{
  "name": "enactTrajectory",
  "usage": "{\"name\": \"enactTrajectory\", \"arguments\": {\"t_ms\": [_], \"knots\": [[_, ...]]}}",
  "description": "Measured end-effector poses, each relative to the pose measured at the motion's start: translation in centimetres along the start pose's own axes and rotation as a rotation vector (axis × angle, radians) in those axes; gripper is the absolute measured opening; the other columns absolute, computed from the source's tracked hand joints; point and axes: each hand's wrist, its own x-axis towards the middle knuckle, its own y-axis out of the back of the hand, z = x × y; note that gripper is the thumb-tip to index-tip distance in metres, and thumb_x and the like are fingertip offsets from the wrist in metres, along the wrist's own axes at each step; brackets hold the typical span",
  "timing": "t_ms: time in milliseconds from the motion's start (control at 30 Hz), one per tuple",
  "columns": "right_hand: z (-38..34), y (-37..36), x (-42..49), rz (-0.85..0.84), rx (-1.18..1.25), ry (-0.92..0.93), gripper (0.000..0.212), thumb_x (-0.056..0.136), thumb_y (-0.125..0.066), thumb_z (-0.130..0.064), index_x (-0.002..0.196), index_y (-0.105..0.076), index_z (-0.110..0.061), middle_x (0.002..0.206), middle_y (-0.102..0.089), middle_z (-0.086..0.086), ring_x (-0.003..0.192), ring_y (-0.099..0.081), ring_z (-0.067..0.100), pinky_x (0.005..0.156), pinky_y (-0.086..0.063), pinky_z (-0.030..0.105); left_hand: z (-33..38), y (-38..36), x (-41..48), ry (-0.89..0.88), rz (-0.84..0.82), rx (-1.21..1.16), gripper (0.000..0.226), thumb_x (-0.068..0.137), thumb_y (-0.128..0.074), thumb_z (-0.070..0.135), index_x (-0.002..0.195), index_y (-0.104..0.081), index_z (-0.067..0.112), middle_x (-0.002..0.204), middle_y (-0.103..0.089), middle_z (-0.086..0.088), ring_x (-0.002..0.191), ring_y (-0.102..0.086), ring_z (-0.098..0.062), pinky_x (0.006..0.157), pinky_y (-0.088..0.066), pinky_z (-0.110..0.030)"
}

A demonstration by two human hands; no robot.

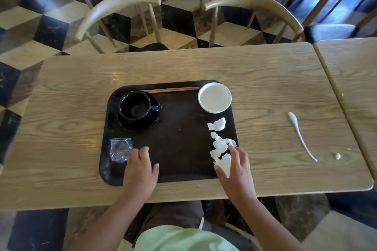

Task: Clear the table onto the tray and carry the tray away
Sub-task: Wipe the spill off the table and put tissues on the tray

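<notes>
A dark tray (179,140) lies on the wooden table (265,79). On it stand a black cup on a black saucer (136,110), wooden chopsticks (173,89) along the far rim, a white bowl (214,97) and a crumpled clear plastic cup (120,150). Crumpled white tissues (219,144) lie along the tray's right side. My left hand (140,169) rests flat on the tray beside the plastic cup, fingers apart. My right hand (236,171) hovers over the nearest tissue, fingers spread and touching it. A long white streak (299,134), like a spoon or a spill, lies on the table to the right.
A small white blob (338,156) sits near the streak. A second table (355,79) abuts on the right. Two curved-back chairs (114,12) stand across the table on a checkered floor. My lap is under the near edge.
</notes>
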Motion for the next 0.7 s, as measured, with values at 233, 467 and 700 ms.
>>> {"name": "enactTrajectory", "arguments": {"t_ms": [233,467,700], "knots": [[-0.8,1.7,3.5,-0.008,-0.051,-0.166,0.03,0.09,-0.06,-0.019,0.119,-0.057,-0.02,0.115,-0.054,0.0,0.092,-0.06,0.022,0.064,-0.052,0.034,6.7,-2.4,3.9,-0.294,-0.085,0.085,0.048,0.085,-0.064,0.036,0.123,-0.05,0.011,0.114,-0.049,-0.008,0.102,-0.053,-0.025,0.081,-0.053,-0.035],[-1.9,0.3,6.2,-0.121,-0.26,-0.156,0.044,0.084,-0.068,-0.037,0.123,-0.051,-0.024,0.125,-0.045,0.001,0.107,-0.056,0.02,0.065,-0.051,0.026,9.7,-4.6,7.2,-0.354,-0.192,0.176,0.082,0.086,-0.057,0.054,0.15,-0.02,0.02,0.157,-0.016,-0.015,0.147,-0.016,-0.034,0.115,-0.026,-0.055],[-1.9,-1.2,7.0,-0.075,-0.295,-0.208,0.024,0.075,-0.07,-0.024,0.091,-0.054,-0.018,0.096,-0.048,-0.001,0.08,-0.054,0.019,0.056,-0.048,0.029,9.4,-6.8,9.5,-0.4,-0.209,0.192,0.098,0.079,-0.04,0.075,0.155,-0.006,0.024,0.164,0.007,-0.013,0.149,0.013,-0.034,0.113,-0.002,-0.068]]}}
